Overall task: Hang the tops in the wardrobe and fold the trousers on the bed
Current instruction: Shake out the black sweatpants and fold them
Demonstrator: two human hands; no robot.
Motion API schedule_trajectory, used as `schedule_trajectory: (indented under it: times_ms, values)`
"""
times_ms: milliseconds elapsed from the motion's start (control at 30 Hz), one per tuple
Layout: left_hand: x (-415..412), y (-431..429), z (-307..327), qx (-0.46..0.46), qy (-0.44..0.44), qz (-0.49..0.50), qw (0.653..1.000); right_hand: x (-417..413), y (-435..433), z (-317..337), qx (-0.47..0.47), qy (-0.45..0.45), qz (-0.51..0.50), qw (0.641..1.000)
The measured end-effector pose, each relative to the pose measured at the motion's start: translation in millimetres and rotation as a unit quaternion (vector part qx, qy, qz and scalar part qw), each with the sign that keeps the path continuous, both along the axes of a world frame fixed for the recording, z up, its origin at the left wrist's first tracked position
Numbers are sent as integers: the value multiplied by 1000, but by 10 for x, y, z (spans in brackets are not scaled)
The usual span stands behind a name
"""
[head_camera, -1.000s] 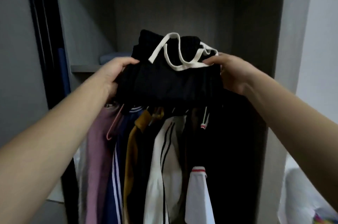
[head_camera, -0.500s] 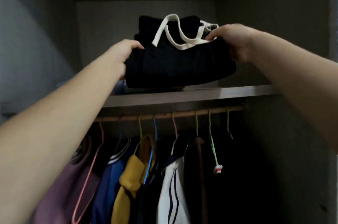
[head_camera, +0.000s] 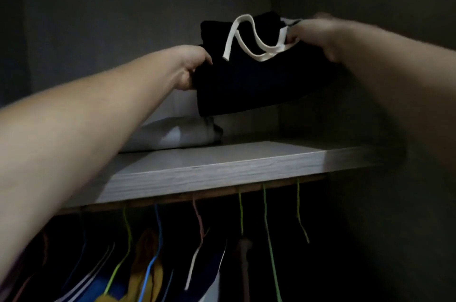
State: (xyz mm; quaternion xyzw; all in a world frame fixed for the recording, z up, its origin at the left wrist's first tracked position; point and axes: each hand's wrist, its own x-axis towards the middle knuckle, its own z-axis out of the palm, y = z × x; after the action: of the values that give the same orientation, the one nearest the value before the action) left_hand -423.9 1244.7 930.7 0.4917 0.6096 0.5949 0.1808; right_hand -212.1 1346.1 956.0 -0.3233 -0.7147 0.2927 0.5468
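Folded black trousers (head_camera: 254,84) with a white drawstring (head_camera: 249,37) hang in the air above the grey wardrobe shelf (head_camera: 222,168). My left hand (head_camera: 190,67) grips their left edge. My right hand (head_camera: 313,35) grips their right top edge beside the drawstring. The bundle's lower left corner is just above a folded pale garment (head_camera: 177,135) lying on the shelf. Below the shelf, several tops (head_camera: 148,274) hang on coloured hangers from the rail (head_camera: 197,197).
The wardrobe's right wall (head_camera: 370,104) and back wall (head_camera: 111,37) close in the shelf space. The right half of the shelf lies bare. Thin green hangers (head_camera: 269,227) dangle under the shelf on the right.
Both hands have carried the folded black trousers further in over the shelf. The view has tilted up, so the shelf fills more of it.
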Motion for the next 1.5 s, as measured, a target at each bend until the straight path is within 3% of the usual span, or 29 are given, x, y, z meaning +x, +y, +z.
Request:
schedule_trajectory:
  times_ms: [167, 267, 333, 400, 600, 667, 733, 833, 900, 1000, 1100, 1167, 1200, 1233, 1300, 1333, 1367, 1500]
  values:
    - [-58, 457, -49, 5, 16, 19, 1000, -166, 518, 79, 37, -45, -30, 998]
    - [-192, 744, -214, -103, 73, 36, 991, -279, 881, -131, 14, -227, -84, 970]
    - [-239, 814, -320, -208, 96, 26, 973, -329, 1042, -331, -82, -360, -72, 926]
    - [-242, 840, -322, -265, 114, 14, 957, -347, 1213, -400, -139, -406, -69, 901]
    - [-188, 814, -258, -184, 259, 24, 948, -382, 1261, -298, -96, -433, -106, 890]
    - [-155, 676, -287, -239, 287, -71, 925, -390, 1076, -382, -98, -465, -77, 876]
    - [-127, 568, -360, -316, 333, -111, 881, -433, 994, -486, -137, -506, -19, 851]
    - [-135, 663, -474, -341, 389, -86, 852, -523, 1020, -623, -185, -597, 31, 780]
    - [-111, 747, -540, -322, 431, -58, 841, -578, 1009, -680, -148, -632, 30, 760]
    - [-74, 699, -567, -299, 505, -4, 810, -559, 889, -732, -53, -616, -27, 786]
    - [-34, 460, -476, -286, 509, 19, 812, -425, 764, -699, -78, -595, -23, 799]
    - [-30, 198, -413, -256, 504, 37, 824, -325, 556, -650, -68, -543, -40, 836]
    - [-59, 47, -393, -236, 528, 65, 813, -275, 433, -624, -34, -505, -70, 860]
    - [-102, -104, -390, -214, 571, 113, 784, -213, 309, -610, 19, -468, -103, 878]
    - [-206, -431, -464, -163, 667, 228, 690, -106, 34, -643, 113, -416, -158, 888]
    - [-242, -598, -539, -141, 690, 266, 658, -59, -89, -683, 137, -407, -171, 887]
    - [-271, -762, -629, -124, 694, 285, 650, -14, -204, -739, 139, -403, -175, 887]
    - [-268, -1371, -1029, -45, 656, 309, 687, 161, -656, -1090, 147, -378, -218, 888]
